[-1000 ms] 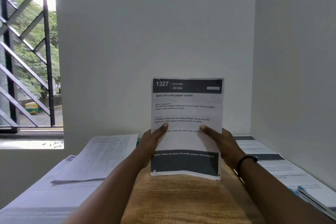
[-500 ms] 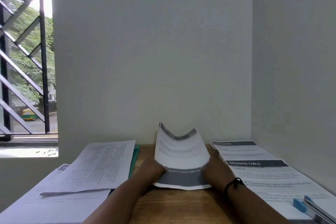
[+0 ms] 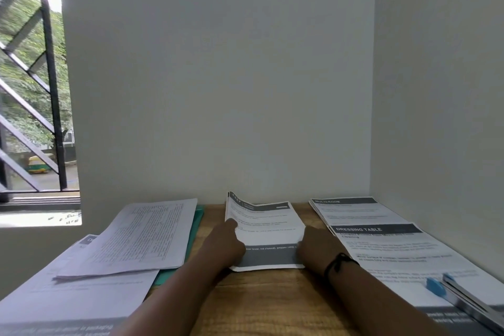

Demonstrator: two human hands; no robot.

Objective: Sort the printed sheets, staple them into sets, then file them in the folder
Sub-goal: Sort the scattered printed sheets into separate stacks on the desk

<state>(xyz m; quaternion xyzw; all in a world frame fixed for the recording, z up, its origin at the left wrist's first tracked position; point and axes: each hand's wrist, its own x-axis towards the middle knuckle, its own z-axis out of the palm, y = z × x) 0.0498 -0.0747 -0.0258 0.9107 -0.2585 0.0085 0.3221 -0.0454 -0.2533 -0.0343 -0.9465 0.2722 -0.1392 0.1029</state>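
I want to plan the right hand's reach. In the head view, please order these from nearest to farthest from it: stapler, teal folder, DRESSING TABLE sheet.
1. DRESSING TABLE sheet, just right of the right hand.
2. stapler, near right.
3. teal folder, left, under papers.

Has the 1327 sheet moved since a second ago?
Yes. The 1327 sheet came down from upright in front of the wall to the table, between both hands.

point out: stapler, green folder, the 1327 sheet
stapler (image 3: 436, 287): head view, its blue end.
green folder (image 3: 197, 221): head view, exposed right edge.
1327 sheet (image 3: 268, 229): head view, white middle.
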